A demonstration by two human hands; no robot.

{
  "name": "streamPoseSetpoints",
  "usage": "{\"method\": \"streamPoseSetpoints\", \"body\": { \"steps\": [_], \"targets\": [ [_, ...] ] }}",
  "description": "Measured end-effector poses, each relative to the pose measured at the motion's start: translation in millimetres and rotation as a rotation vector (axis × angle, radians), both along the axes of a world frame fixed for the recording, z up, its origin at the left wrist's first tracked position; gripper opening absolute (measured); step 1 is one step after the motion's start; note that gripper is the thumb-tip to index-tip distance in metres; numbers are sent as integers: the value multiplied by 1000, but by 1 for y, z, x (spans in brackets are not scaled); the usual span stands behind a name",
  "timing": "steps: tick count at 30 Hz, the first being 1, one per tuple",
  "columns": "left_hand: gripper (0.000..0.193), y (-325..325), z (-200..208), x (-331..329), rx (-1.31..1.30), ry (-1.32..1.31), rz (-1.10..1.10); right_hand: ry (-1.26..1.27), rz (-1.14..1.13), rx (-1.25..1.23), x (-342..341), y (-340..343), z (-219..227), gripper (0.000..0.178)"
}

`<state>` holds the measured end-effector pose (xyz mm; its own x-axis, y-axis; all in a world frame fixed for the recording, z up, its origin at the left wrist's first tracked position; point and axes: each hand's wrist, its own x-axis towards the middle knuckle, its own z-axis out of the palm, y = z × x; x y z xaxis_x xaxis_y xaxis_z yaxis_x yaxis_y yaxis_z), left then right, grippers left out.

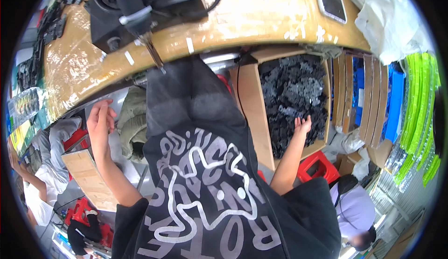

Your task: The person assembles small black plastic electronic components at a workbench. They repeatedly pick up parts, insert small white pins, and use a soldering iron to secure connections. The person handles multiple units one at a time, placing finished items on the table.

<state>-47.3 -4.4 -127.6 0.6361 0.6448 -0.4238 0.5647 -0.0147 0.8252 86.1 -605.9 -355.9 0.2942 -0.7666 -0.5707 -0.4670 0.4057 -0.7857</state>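
Note:
My right hand [303,125] is over a cardboard box [267,138] to the right of my lap, its palm turned up and its fingers apart. Small black plastic parts [298,84] fill this box in a loose heap. A shinier grey part [288,111] lies close to the fingertips; no grip on it shows. My left hand [100,120] hangs in the air at my left side, below the table edge, with loosely bent fingers and nothing visible in them. It is nearest to an olive-green cloth [133,124].
A tool with a pointed metal tip [156,59] juts past the table [261,23] edge beside a black box-shaped unit [182,2]. A phone-like device [330,0] lies farther right. Cardboard dividers [368,100], bright green strips [415,105] and a red stool [317,166] are at right. Other people sit behind.

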Motion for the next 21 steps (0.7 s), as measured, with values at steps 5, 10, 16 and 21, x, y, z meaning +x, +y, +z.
{"method": "streamPoseSetpoints", "body": {
  "steps": [5, 10, 16, 21],
  "targets": [
    [21, 10, 33, 1, 48, -16, -16, -512, 211, -361, 56, 105, 105, 30],
    [22, 16, 66, 3, 119, -134, 14, -1013, 727, -711, 119, 234, 272, 24],
    [21, 17, 71, 22, 105, -354, 133, -939, 1339, -840, 261, 313, 318, 18],
    [17, 18, 80, 44, 37, -448, 197, -618, 1294, -1447, 410, 319, 289, 34]
  ]
}}
